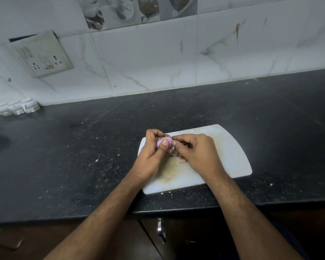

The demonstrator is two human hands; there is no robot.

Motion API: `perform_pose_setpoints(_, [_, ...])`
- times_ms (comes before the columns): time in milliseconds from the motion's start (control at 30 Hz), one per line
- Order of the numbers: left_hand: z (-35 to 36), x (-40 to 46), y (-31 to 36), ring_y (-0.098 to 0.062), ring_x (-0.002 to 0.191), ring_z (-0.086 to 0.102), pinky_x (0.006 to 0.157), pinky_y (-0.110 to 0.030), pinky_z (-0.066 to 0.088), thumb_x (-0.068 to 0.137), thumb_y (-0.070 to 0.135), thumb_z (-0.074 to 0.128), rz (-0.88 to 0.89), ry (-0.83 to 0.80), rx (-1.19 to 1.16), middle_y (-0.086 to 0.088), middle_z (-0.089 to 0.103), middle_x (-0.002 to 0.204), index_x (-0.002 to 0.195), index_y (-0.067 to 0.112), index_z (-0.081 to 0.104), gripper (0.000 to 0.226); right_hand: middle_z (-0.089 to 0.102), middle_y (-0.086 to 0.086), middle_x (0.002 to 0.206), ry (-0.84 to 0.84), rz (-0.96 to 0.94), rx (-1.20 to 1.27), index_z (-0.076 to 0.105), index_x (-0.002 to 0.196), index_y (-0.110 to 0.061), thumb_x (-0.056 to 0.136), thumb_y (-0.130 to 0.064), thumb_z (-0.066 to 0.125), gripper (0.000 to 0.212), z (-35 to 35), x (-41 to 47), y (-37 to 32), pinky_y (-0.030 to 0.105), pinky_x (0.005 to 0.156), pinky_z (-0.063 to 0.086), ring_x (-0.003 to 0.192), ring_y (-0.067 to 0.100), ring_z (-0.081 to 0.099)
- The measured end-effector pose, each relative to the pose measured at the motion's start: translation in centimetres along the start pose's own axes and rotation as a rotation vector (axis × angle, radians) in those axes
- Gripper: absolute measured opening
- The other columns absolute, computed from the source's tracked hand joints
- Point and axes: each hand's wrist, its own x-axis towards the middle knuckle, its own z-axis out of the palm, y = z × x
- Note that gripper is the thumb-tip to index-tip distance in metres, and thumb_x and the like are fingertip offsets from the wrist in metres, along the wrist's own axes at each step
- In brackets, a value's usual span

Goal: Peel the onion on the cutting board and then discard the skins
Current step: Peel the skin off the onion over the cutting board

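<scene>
A small purple onion (160, 142) is held just above the left end of a white cutting board (231, 156). My left hand (150, 156) wraps around it, thumb pressed on its bare purple side. My right hand (197, 152) pinches a strip of papery skin (174, 142) at the onion's right side. Loose brownish skins (182, 160) lie on the board under my right hand, partly hidden by it.
The board lies on a black stone counter (83, 156) near its front edge. White small jars (17, 107) stand at the far left by the tiled wall. A socket plate (41, 53) is on the wall. A cupboard handle (160, 229) shows below the counter.
</scene>
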Motion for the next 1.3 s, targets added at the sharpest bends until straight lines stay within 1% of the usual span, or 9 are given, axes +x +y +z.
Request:
perform_pose_setpoints(200, [0.2, -0.1, 0.3, -0.005, 0.099, 0.069, 0.091, -0.025, 0.055, 0.108, 0.028, 0.051, 0.044, -0.025, 0.034, 0.0, 0.068, 0.11, 0.119, 0.012, 0.044, 0.021, 0.074, -0.009, 0.069, 0.036, -0.037, -0.051, 0.08, 0.099, -0.02, 0.091, -0.025, 0.074, 0.012, 0.2, -0.1, 0.0, 0.019, 0.055, 0.058, 0.06, -0.004, 0.067])
perform_pose_setpoints(433, [0.2, -0.1, 0.1, -0.012, 0.106, 0.069, 0.094, -0.029, 0.056, 0.107, 0.026, 0.053, 0.064, -0.008, 0.035, -0.008, 0.066, 0.118, 0.12, 0.013, 0.045, 0.02, 0.074, -0.012, 0.076, 0.112, -0.087, -0.174, 0.077, 0.096, -0.024, 0.09, -0.04, 0.071, 0.019, 0.9, 0.0, 0.7, 0.036, 0.063, 0.062, 0.072, 0.004, 0.07])
perform_pose_setpoints(533, [0.1, -0.1, 0.1, -0.017, 0.111, 0.068, 0.096, -0.033, 0.056, 0.106, 0.029, 0.053, 0.061, -0.009, 0.038, -0.009, 0.065, 0.12, 0.12, 0.015, 0.045, 0.022, 0.071, -0.011, 0.082, 0.133, -0.116, -0.265, 0.074, 0.097, -0.024, 0.091, -0.039, 0.068, 0.017, 1.4, 0.1, 0.9, 0.038, 0.063, 0.06, 0.075, 0.007, 0.068])
perform_pose_setpoints(667, [0.2, -0.3, 0.2, -0.003, 0.106, 0.064, 0.093, -0.021, 0.051, 0.106, 0.026, 0.052, 0.084, -0.008, 0.077, -0.004, 0.062, 0.117, 0.12, 0.012, 0.046, 0.021, 0.067, -0.011, 0.086, 0.122, -0.141, -0.297, 0.073, 0.101, -0.025, 0.092, -0.036, 0.065, 0.016, 1.6, 0.3, 1.0, 0.04, 0.066, 0.059, 0.078, 0.011, 0.065])
perform_pose_setpoints(800, [0.3, -0.3, 0.3, 0.001, 0.104, 0.063, 0.092, -0.017, 0.05, 0.11, 0.02, 0.051, 0.094, 0.003, 0.117, 0.0, 0.063, 0.116, 0.121, 0.01, 0.046, 0.016, 0.066, -0.011, 0.085, 0.117, -0.131, -0.264, 0.073, 0.098, -0.025, 0.092, -0.036, 0.067, 0.015, 1.6, 0.3, 1.0, 0.04, 0.066, 0.059, 0.076, 0.009, 0.065])
perform_pose_setpoints(967, [0.2, -0.5, 0.2, -0.004, 0.102, 0.064, 0.092, -0.026, 0.054, 0.105, 0.039, 0.045, 0.079, 0.019, 0.069, -0.005, 0.063, 0.114, 0.117, 0.019, 0.048, 0.023, 0.068, -0.011, 0.081, 0.121, -0.087, -0.167, 0.072, 0.094, -0.025, 0.092, -0.035, 0.069, 0.012, 1.5, 0.3, 0.9, 0.041, 0.059, 0.06, 0.074, 0.01, 0.069])
perform_pose_setpoints(1100, [0.1, -0.5, 0.3, -0.004, 0.093, 0.059, 0.085, -0.022, 0.051, 0.105, 0.036, 0.04, 0.068, 0.069, 0.001, -0.001, 0.06, 0.107, 0.111, 0.014, 0.052, 0.026, 0.07, -0.01, 0.08, 0.13, -0.077, -0.181, 0.074, 0.097, -0.023, 0.093, -0.028, 0.066, 0.01, 1.9, 0.4, 0.8, 0.04, 0.061, 0.06, 0.073, 0.01, 0.07])
perform_pose_setpoints(1200, [-0.1, -0.4, 0.2, -0.012, 0.085, 0.056, 0.075, -0.032, 0.049, 0.105, 0.041, 0.04, -0.006, 0.082, -0.08, -0.006, 0.06, 0.1, 0.109, 0.016, 0.053, 0.028, 0.071, -0.01, 0.081, 0.142, -0.066, -0.207, 0.074, 0.098, -0.022, 0.094, -0.029, 0.066, 0.012, 2.1, 0.5, 0.6, 0.038, 0.066, 0.06, 0.073, 0.008, 0.069])
perform_pose_setpoints(1300, [-0.2, -0.3, 0.2, -0.021, 0.085, 0.051, 0.072, -0.04, 0.043, 0.104, 0.044, 0.043, -0.053, 0.075, -0.121, -0.009, 0.059, 0.098, 0.105, 0.026, 0.055, 0.022, 0.07, -0.009, 0.079, 0.151, -0.053, -0.22, 0.073, 0.097, -0.022, 0.094, -0.028, 0.064, 0.011, 2.1, 0.4, 0.6, 0.039, 0.062, 0.061, 0.072, 0.008, 0.069])
